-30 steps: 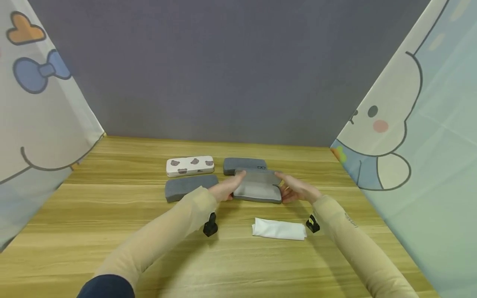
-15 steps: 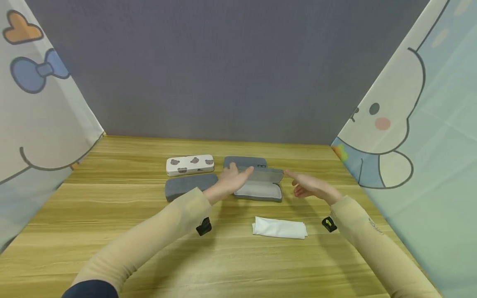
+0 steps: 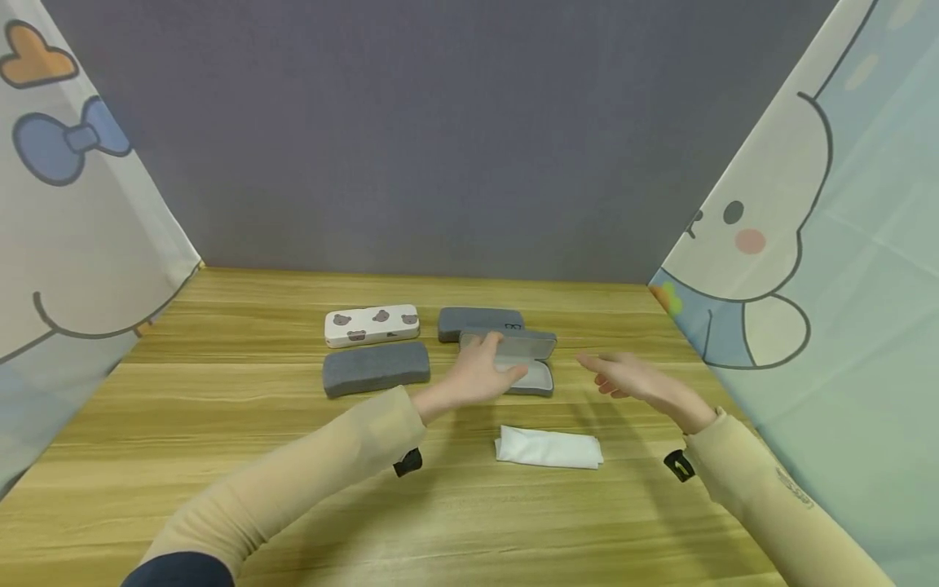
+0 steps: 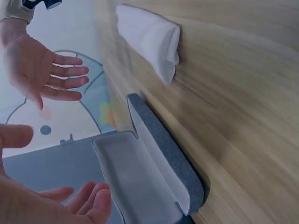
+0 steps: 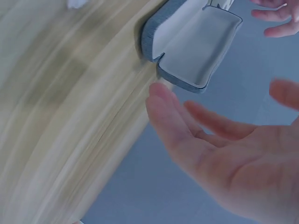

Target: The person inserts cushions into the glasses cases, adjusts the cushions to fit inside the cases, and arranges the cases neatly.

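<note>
A grey glasses case [image 3: 533, 377] with a pale lining lies open on the table, its lid raised toward the back. My left hand [image 3: 475, 377] hovers over its left part, fingers loosely spread and holding nothing; in the head view it hides part of the case. Off the case's right end, my right hand [image 3: 627, 379] is held in the air, relaxed and without anything in it. The left wrist view shows the case's bare lining [image 4: 135, 177] below the fingers. Nearer the person lies a folded white cloth [image 3: 548, 448].
Behind the open case sits a shut grey case [image 3: 469, 320] with a small glasses print. To the left are another shut grey case [image 3: 376, 368] and a white case [image 3: 352, 328] with bear prints. A grey panel [image 3: 425, 147] closes off the back of the wooden table [image 3: 411, 522].
Both hands have come away from the sides of the open case. The left rose and shifted right over it; the right drew off to the right. The case and cloth stayed put.
</note>
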Tool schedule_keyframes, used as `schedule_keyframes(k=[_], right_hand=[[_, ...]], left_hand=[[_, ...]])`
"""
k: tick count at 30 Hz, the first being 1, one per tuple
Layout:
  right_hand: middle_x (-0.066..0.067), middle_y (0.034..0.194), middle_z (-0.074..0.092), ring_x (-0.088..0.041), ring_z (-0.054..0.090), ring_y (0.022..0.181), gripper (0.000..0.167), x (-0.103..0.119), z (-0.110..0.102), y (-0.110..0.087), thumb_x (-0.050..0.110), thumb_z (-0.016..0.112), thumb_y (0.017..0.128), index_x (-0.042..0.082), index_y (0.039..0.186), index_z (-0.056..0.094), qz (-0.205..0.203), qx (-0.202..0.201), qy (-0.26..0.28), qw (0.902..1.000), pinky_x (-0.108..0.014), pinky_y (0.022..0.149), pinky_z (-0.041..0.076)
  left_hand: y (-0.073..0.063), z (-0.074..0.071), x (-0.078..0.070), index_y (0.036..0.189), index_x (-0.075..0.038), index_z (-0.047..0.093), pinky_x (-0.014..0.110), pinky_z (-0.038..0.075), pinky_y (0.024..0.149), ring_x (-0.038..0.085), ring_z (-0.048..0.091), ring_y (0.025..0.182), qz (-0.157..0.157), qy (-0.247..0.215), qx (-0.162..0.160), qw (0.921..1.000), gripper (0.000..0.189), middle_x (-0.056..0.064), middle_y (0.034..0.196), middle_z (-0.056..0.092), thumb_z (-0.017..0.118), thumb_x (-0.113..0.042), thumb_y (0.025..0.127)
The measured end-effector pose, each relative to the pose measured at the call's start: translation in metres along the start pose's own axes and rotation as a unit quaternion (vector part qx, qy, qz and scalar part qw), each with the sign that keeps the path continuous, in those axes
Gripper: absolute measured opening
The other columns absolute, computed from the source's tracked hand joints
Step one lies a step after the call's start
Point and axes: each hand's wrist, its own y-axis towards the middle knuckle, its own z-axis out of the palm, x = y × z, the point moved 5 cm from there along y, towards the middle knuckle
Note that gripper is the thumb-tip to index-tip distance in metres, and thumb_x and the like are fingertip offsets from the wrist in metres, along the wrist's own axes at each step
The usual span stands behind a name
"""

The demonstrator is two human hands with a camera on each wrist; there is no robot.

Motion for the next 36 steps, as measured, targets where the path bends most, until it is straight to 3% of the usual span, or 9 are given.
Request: schedule_keyframes(k=[4, 10, 21, 30, 36], right_hand=[[-0.034, 0.134, 0.048, -0.043, 0.054, 0.117, 0.07, -0.007, 0.005, -0.007, 0.042, 0.048, 0.098, -0.013, 0.139, 0.035, -0.01, -0.007, -0.038, 0.9992, -0.049, 0.093, 0.049], [-0.03, 0.123, 0.056, -0.036, 0.057, 0.109, 0.069, -0.018, 0.011, -0.016, 0.033, 0.062, 0.091, -0.016, 0.135, 0.039, -0.045, -0.021, -0.058, 0.9971, -0.045, 0.085, 0.051], [-0.037, 0.135, 0.044, -0.051, 0.049, 0.118, 0.068, -0.028, 0.029, -0.023, 0.03, 0.063, 0.093, -0.017, 0.135, 0.038, -0.143, -0.046, -0.076, 0.9857, -0.056, 0.094, 0.047], [-0.035, 0.127, 0.049, -0.05, 0.05, 0.114, 0.071, -0.042, 0.043, -0.025, 0.032, 0.069, 0.087, -0.017, 0.132, 0.042, -0.163, -0.053, -0.108, 0.9792, -0.058, 0.09, 0.047], [-0.033, 0.125, 0.052, -0.047, 0.052, 0.113, 0.071, -0.046, 0.049, -0.026, 0.034, 0.072, 0.084, -0.014, 0.129, 0.047, -0.181, -0.063, -0.134, 0.9721, -0.057, 0.091, 0.047]], left_hand=[[-0.002, 0.006, 0.001, 0.146, -0.004, 0.034, 0.057, 0.034, 0.11, 0.041, 0.035, 0.137, 0.004, 0.01, 0.01, 0.9999, 0.068, 0.022, 0.149, 0.036, 0.06, -0.038, 0.092], [-0.004, 0.016, 0.005, 0.142, -0.002, 0.038, 0.056, 0.039, 0.105, 0.041, 0.039, 0.133, 0.015, 0.009, 0.024, 0.9996, 0.064, 0.024, 0.143, 0.041, 0.064, -0.03, 0.09], [-0.008, 0.038, 0.018, 0.135, -0.002, 0.048, 0.051, 0.044, 0.097, 0.039, 0.046, 0.122, 0.042, 0.038, 0.058, 0.9967, 0.053, 0.022, 0.13, 0.049, 0.062, -0.029, 0.092], [-0.015, 0.049, 0.024, 0.135, -0.003, 0.051, 0.048, 0.047, 0.094, 0.038, 0.05, 0.118, 0.037, 0.119, 0.065, 0.9901, 0.059, 0.022, 0.128, 0.052, 0.068, -0.032, 0.086], [-0.016, 0.054, 0.031, 0.133, -0.004, 0.053, 0.039, 0.047, 0.091, 0.028, 0.052, 0.109, 0.046, 0.16, 0.078, 0.9829, 0.06, 0.016, 0.121, 0.057, 0.07, -0.035, 0.085]])
